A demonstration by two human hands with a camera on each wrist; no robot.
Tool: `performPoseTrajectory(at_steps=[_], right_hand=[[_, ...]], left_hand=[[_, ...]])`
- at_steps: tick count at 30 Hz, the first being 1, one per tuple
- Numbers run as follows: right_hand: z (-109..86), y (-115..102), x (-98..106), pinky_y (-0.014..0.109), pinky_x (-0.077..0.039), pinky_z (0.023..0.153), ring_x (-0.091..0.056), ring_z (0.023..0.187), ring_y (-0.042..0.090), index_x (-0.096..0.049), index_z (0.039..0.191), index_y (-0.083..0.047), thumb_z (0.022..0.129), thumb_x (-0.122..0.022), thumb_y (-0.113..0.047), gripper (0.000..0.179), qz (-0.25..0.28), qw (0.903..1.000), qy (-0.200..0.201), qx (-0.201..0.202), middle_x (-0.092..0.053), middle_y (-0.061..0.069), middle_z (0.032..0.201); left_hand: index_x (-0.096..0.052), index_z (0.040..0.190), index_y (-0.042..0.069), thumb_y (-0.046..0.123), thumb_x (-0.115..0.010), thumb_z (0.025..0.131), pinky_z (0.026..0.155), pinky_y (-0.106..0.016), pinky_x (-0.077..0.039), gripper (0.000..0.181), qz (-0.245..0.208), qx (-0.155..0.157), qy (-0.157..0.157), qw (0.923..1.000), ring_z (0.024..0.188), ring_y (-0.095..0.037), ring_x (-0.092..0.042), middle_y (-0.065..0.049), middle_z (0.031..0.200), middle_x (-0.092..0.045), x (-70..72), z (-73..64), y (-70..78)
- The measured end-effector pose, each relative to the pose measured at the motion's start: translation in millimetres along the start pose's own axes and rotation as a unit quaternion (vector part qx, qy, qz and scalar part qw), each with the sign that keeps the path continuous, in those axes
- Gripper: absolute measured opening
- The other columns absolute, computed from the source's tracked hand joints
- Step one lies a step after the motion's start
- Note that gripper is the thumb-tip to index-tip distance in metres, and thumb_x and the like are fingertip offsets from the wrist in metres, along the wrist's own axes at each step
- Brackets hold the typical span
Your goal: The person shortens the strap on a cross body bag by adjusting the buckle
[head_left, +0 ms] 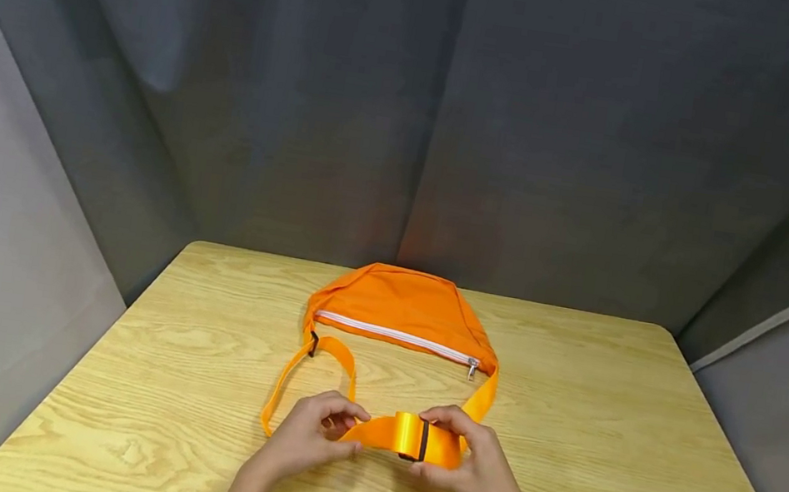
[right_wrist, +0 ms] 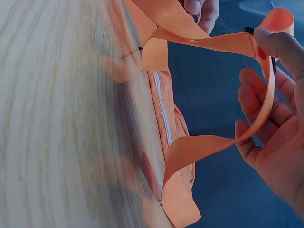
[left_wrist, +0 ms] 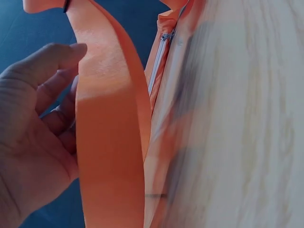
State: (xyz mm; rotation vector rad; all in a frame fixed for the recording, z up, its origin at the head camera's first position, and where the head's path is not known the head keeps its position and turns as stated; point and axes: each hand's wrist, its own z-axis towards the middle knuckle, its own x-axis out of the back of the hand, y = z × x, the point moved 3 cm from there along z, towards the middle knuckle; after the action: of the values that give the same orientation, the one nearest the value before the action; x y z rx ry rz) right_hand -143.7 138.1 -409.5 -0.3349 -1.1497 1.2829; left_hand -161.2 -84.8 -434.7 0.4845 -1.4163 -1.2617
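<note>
Both hands hold the strap, as we see from the head view. The left hand (head_left: 311, 433) takes the flat, yellow-orange webbing strap (head_left: 376, 432) by its edges, thumb and index finger a strap's width apart. The right hand (head_left: 473, 463) pinches the flat black slider (head_left: 423, 441), thumb at its lower end, fingertips at its upper end, with a fold of webbing beside it. Beyond them we find the orange, half-moon fabric bag (head_left: 401, 306), lying near the far edge of the pale wood-grain worktop (head_left: 601, 443). Its long white zip (head_left: 393, 334) faces us, a silver metal pull tab (head_left: 472, 369) hanging at the right end. A second black slider (head_left: 313, 344) sits on the strap at the bag's left. Dark grey cloth (head_left: 569, 136) hangs behind.

From the left wrist, we see one fingertip touching the webbing's edge, the other fingers curled behind it.

From the right wrist, we see the thumb on the looped webbing at the slider, the fingers loosely bent below. The left hand's fingers show at the top.
</note>
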Motion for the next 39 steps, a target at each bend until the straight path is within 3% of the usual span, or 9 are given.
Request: performPoseTrajectory(at_steps=[4, 10, 17, 21, 24, 30, 39], right_hand=[[-0.6, -0.4, 0.2, 0.031, -0.050, 0.070, -0.059, 0.079, 0.017, -0.061, 0.103, -0.005, 0.060, -0.084, 0.002, 0.049, 0.002, 1.0000, 0.003, -0.008, -0.065, 0.001, 0.096], [-4.2, 2.2, 1.4, 0.031, -0.048, 0.068, -0.058, 0.075, 0.016, -0.063, 0.100, -0.005, 0.058, -0.084, 0.001, 0.047, -0.006, 0.9999, 0.012, -0.003, -0.066, 0.000, 0.091], [-8.6, 5.9, -0.6, 0.032, -0.047, 0.069, -0.058, 0.074, 0.018, -0.062, 0.099, -0.005, 0.058, -0.084, 0.001, 0.047, 0.009, 0.9999, 0.005, 0.003, -0.064, -0.001, 0.087], [-11.7, 12.4, 2.7, 0.032, -0.046, 0.070, -0.057, 0.074, 0.017, -0.062, 0.099, -0.005, 0.057, -0.083, 0.002, 0.047, 0.016, 0.9996, 0.019, -0.011, -0.064, -0.002, 0.086], [-15.1, 25.0, 2.1, 0.031, -0.045, 0.071, -0.057, 0.076, 0.017, -0.062, 0.101, -0.006, 0.058, -0.083, 0.001, 0.049, 0.027, 0.9993, 0.023, -0.013, -0.064, -0.002, 0.086], [-19.7, 40.4, -3.0, 0.027, -0.044, 0.076, -0.057, 0.079, 0.017, -0.061, 0.105, -0.009, 0.063, -0.084, -0.005, 0.049, 0.055, 0.9979, 0.017, -0.029, -0.064, -0.003, 0.090], [-8.6, 11.6, -6.2, 0.033, -0.046, 0.072, -0.057, 0.078, 0.020, -0.061, 0.101, -0.005, 0.064, -0.081, 0.001, 0.042, 0.067, 0.9974, 0.003, -0.025, -0.065, 0.000, 0.092]], left_hand=[[-0.069, 0.095, 0.010, 0.001, -0.074, 0.076, 0.064, -0.028, -0.046, 0.021, -0.002, 0.007, 0.001, 1.0000, 0.074, -0.020, -0.055, -0.002, 0.087, -0.060, -3.3, 2.9, -15.3], [-0.070, 0.092, 0.019, 0.000, -0.068, 0.079, 0.062, -0.025, -0.044, 0.023, -0.010, -0.011, 0.007, 0.9999, 0.071, -0.011, -0.055, 0.006, 0.086, -0.063, 0.1, 1.0, -34.4], [-0.070, 0.092, 0.015, -0.004, -0.065, 0.081, 0.063, -0.026, -0.044, 0.022, -0.029, -0.005, -0.020, 0.9994, 0.070, -0.012, -0.051, -0.003, 0.083, -0.062, 13.6, -5.3, -29.4], [-0.068, 0.091, 0.007, -0.010, -0.063, 0.079, 0.063, -0.026, -0.044, 0.021, -0.031, -0.010, -0.016, 0.9993, 0.070, -0.014, -0.051, -0.006, 0.083, -0.062, 23.2, -9.6, -17.7], [-0.068, 0.090, 0.008, -0.011, -0.062, 0.078, 0.065, -0.027, -0.045, 0.023, -0.026, -0.008, -0.018, 0.9995, 0.071, -0.014, -0.052, -0.007, 0.082, -0.061, 25.2, -10.0, -20.9], [-0.068, 0.095, 0.014, -0.005, -0.063, 0.079, 0.069, -0.028, -0.045, 0.025, -0.034, 0.008, -0.040, 0.9986, 0.075, -0.013, -0.053, -0.004, 0.083, -0.059, 14.7, -7.4, -39.6], [-0.068, 0.099, 0.017, 0.010, -0.070, 0.081, 0.064, -0.027, -0.044, 0.019, -0.051, -0.039, -0.051, 0.9966, 0.074, -0.012, -0.054, 0.002, 0.083, -0.062, -13.8, 9.3, -22.9]])
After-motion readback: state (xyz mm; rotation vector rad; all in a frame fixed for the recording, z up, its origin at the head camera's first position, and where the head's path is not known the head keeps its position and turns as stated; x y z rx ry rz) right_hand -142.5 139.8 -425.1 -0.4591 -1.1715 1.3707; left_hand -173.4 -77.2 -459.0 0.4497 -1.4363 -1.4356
